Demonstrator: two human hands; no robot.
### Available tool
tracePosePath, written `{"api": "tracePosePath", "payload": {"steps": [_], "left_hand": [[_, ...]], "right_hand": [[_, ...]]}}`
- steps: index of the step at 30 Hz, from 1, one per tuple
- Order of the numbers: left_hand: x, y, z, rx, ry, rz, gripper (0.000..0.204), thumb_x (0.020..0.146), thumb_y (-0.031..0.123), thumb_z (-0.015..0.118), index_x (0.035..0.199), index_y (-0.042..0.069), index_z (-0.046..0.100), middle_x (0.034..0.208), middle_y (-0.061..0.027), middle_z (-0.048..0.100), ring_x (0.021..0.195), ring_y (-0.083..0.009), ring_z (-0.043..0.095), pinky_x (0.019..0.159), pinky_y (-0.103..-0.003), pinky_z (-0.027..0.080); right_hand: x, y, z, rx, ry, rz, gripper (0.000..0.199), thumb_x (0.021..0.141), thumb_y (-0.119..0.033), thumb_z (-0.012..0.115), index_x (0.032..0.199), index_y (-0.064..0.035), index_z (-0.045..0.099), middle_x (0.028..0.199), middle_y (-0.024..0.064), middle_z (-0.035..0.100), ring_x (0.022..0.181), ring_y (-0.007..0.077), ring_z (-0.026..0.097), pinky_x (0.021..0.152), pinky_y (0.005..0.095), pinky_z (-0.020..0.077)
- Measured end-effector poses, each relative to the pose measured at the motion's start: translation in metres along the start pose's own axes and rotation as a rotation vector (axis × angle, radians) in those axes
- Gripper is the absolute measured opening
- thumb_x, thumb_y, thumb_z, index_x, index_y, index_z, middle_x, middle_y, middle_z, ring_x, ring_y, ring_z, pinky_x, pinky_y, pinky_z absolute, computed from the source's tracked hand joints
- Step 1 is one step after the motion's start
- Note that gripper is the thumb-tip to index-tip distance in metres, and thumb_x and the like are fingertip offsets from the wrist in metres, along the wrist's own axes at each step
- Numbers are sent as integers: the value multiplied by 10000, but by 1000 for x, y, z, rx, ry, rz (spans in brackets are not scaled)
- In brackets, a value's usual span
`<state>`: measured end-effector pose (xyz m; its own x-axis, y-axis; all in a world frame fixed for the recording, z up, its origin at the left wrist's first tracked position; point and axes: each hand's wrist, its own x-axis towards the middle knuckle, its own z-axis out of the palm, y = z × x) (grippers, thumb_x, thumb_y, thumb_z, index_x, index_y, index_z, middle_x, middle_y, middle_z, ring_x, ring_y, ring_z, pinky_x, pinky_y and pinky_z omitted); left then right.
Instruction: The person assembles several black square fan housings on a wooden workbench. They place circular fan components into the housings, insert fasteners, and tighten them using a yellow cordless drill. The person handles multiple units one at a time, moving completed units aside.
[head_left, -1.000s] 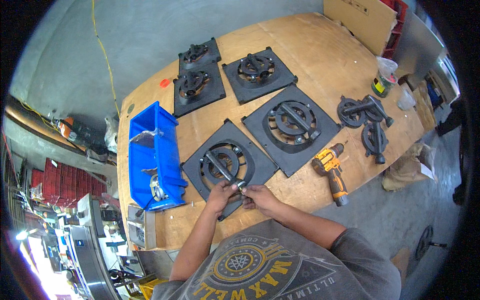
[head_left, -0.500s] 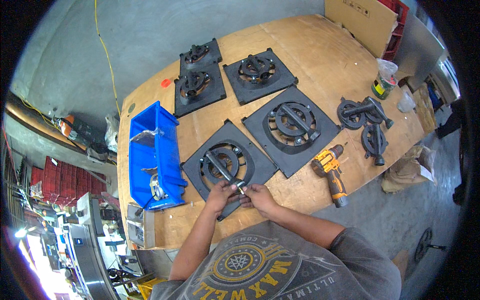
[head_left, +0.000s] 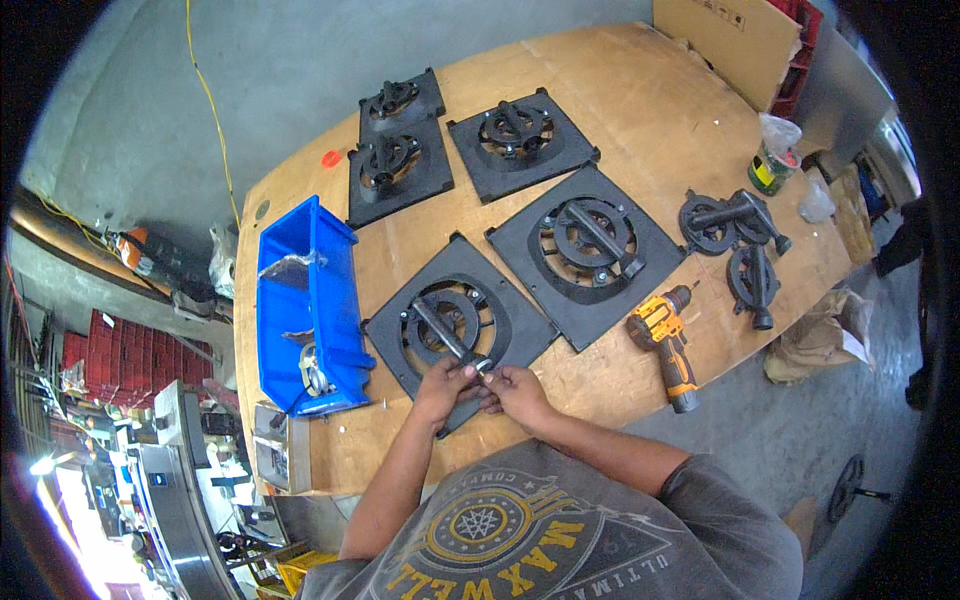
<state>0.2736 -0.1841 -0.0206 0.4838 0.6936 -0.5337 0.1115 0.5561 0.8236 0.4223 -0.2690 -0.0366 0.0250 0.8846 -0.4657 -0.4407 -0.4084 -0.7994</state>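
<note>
A black square burner plate [head_left: 400, 325] lies turned cornerwise in front of me, with a ring burner seated in its round opening. The burner tube [head_left: 440, 328] slants toward me and ends between my hands. My left hand [head_left: 440, 392] has thumb and fingers closed around the tube's near end. Against the same end, my right hand [head_left: 515, 396] pinches with its fingertips. Any small part between those fingers is too covered to make out. To the right lies a second burner plate [head_left: 520, 260], also fitted with a ring burner and tube.
A blue bin [head_left: 345, 300] stands left, beside a small box [head_left: 282, 450] of parts. At right lie a yellow-black cordless drill [head_left: 662, 345] and loose burners [head_left: 750, 275]. More burner plates [head_left: 475, 170] sit farther back. A tub [head_left: 770, 168] stands near the right edge.
Both hands stay at the tube's end, their fingers shifting slightly. A small pale, brass-coloured piece that showed between the fingertips is now mostly covered. The view has tilted slightly.
</note>
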Motion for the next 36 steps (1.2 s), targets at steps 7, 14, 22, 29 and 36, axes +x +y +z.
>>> {"api": "tracePosePath", "payload": {"steps": [7,14,22,29,36], "left_hand": [[-1,4,2,49,16,1,343,912,201,668,1144,-6,523,1076,-101,641,1001,-205,638,864,-339,538],[-2,4,1,13,-11,12,356,909,189,671,1146,-20,507,1076,-113,636,991,-214,645,883,-355,542],[3,-3,-2,-36,-10,8,388,900,189,685,1154,-31,491,1086,-138,633,990,-232,652,884,-358,551],[1,0,2,-55,-8,10,363,905,170,674,1143,-37,495,1074,-140,636,987,-230,652,884,-358,559],[2,0,0,-25,-2,-13,332,916,146,653,1141,-40,495,1063,-136,632,984,-233,652,880,-362,568]], "right_hand": [[-3,-9,-5,317,-99,245,290,1013,-283,482,1007,-7,569,825,98,630,685,193,644,607,316,559],[-7,-11,2,22,-24,110,341,1011,-357,479,975,-28,560,801,87,620,658,191,633,557,317,539],[-5,-14,-3,95,-69,202,352,1003,-384,494,940,-44,565,708,59,605,567,150,598,503,281,486],[0,-3,-6,64,-85,136,385,1003,-410,480,893,-51,570,680,47,589,514,136,558,429,271,401],[-5,-6,-2,-225,-42,-28,418,1012,-436,442,913,-48,561,688,47,583,518,143,553,445,270,400]]}}
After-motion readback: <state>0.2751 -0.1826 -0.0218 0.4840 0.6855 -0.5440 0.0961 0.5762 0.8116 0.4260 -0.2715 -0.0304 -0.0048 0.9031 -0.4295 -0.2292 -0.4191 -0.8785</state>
